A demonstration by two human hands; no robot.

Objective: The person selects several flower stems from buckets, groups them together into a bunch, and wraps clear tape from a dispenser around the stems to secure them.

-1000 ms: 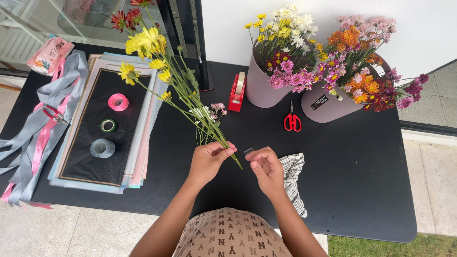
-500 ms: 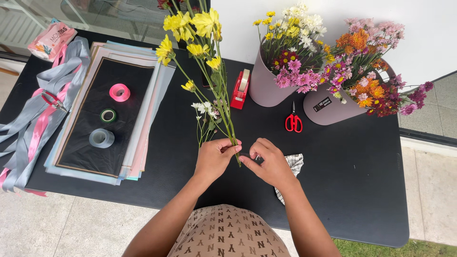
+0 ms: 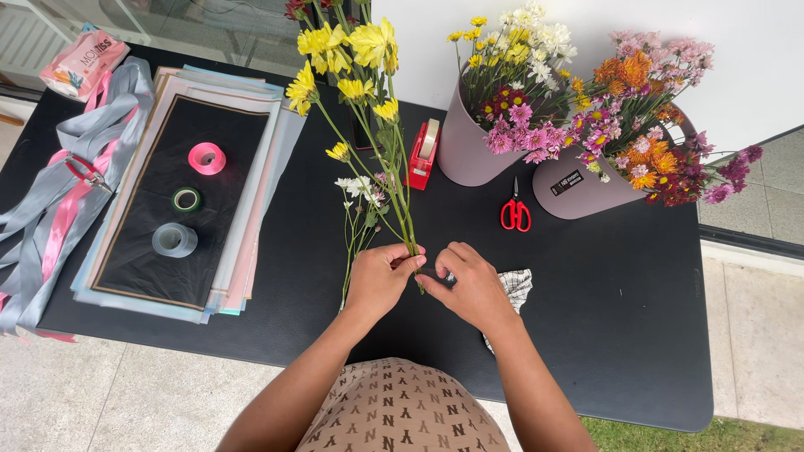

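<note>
Fingers [image 3: 408, 261] of the left hand [image 3: 381, 280] clamp the yellow flower stems [image 3: 394, 188]. Right hand [image 3: 471, 286] pinches them just below, at four o'clock; scissors [image 3: 515, 213] lie at one o'clock on the surface [image 3: 620, 301].

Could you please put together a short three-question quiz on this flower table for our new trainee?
1. True or false: the left hand grips the stems of the yellow flowers.
2. What lies nearest the red scissors? A) pink ribbon roll B) mauve flower bucket C) grey ribbons
3. What does the right hand partly cover on the black table?

Key: 1 true. 2 B. 3 a checked cloth.
</note>
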